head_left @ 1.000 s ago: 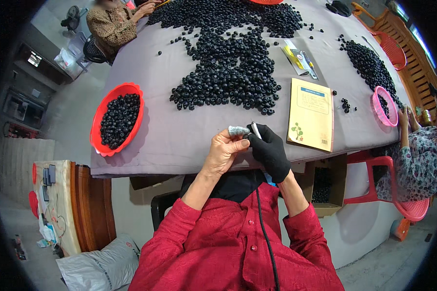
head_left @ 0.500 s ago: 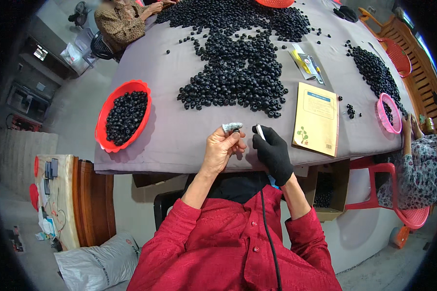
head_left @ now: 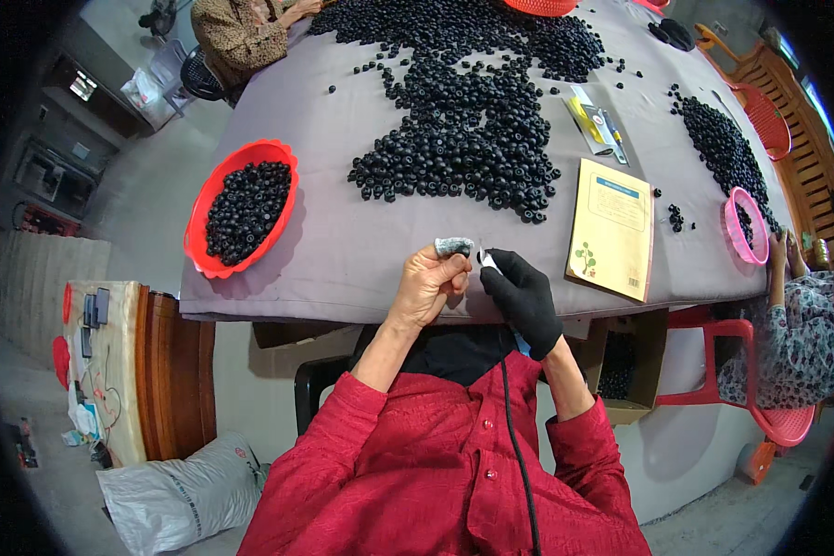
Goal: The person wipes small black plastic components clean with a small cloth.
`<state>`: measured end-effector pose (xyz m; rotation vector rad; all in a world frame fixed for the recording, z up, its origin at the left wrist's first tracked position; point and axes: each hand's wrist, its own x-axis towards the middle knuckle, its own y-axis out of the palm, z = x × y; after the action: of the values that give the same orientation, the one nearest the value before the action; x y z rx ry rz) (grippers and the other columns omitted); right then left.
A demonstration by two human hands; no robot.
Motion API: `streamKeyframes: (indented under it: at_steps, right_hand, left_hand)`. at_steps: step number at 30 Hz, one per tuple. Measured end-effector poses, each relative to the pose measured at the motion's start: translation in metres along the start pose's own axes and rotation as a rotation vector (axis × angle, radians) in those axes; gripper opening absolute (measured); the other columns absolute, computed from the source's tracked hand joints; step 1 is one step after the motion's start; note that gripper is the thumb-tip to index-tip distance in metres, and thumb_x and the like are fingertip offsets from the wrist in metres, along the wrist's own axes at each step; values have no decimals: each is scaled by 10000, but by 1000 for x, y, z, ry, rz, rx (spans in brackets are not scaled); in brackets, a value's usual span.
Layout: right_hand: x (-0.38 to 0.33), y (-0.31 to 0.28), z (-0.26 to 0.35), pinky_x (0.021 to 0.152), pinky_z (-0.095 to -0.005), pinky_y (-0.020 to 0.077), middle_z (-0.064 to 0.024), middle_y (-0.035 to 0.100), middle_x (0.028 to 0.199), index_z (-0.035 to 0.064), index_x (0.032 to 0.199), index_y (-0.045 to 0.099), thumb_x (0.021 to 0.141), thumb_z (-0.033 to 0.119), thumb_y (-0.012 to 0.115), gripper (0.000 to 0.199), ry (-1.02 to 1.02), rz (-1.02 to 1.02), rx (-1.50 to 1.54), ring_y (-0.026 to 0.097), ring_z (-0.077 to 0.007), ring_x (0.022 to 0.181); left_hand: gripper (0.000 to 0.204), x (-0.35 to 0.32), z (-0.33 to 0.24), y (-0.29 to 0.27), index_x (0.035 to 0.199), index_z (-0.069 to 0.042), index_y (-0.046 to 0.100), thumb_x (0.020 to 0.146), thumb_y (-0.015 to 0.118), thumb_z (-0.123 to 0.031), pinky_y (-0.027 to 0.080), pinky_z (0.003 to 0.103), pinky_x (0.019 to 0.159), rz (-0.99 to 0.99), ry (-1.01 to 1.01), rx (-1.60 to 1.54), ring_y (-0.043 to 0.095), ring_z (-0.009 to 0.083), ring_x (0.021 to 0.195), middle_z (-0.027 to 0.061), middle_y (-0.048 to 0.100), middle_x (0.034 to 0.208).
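Note:
Near the table's front edge, my left hand (head_left: 424, 284) pinches a small black bead-like piece (head_left: 464, 252) between thumb and forefinger. A grey-white cloth sleeve (head_left: 451, 246) covers that forefinger's tip. My right hand (head_left: 526, 301), in a black glove, is closed on a small white-handled tool (head_left: 490, 264) with a thin tip. The tip is close beside the piece; whether they touch I cannot tell. Beyond my hands spreads a large heap of similar round black pieces (head_left: 454, 159). Many more fill a red scalloped basin (head_left: 289, 206) at the left.
A yellow booklet (head_left: 612, 222) and a packaged yellow tool (head_left: 588, 120) lie to the right. A pink basket (head_left: 734, 232) stands by another heap (head_left: 723, 144) near a co-worker's hands (head_left: 783, 252). Another person (head_left: 236, 37) sits at the far left. A dark cord (head_left: 517, 435) hangs over my red shirt.
My hands have come closer together, so the white tool's tip is now beside the black piece. The view has shifted slightly.

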<state>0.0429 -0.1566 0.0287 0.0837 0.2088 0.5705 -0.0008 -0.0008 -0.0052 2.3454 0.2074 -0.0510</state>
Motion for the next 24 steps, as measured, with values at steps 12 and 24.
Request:
streamKeyframes:
  at_steps: [12,24]
  right_hand:
    - [-2,5,-2,744,-243,448,-55,625,932,3,1083,563,831,140,585,288,-153,67,-201,538,-82,845]
    - [1,6,-6,718,-252,460,-85,635,898,9,1071,564,842,160,572,275,-203,62,-248,561,-83,813]
  left_hand:
    - [144,-2,-3,0,965,-9,592,834,575,-68,383,183,501,35,-24,47,463,56,539,14,568,701]
    - [114,-1,-4,-3,935,-24,597,846,564,-88,369,192,493,78,-58,25,445,53,518,-3,542,661]
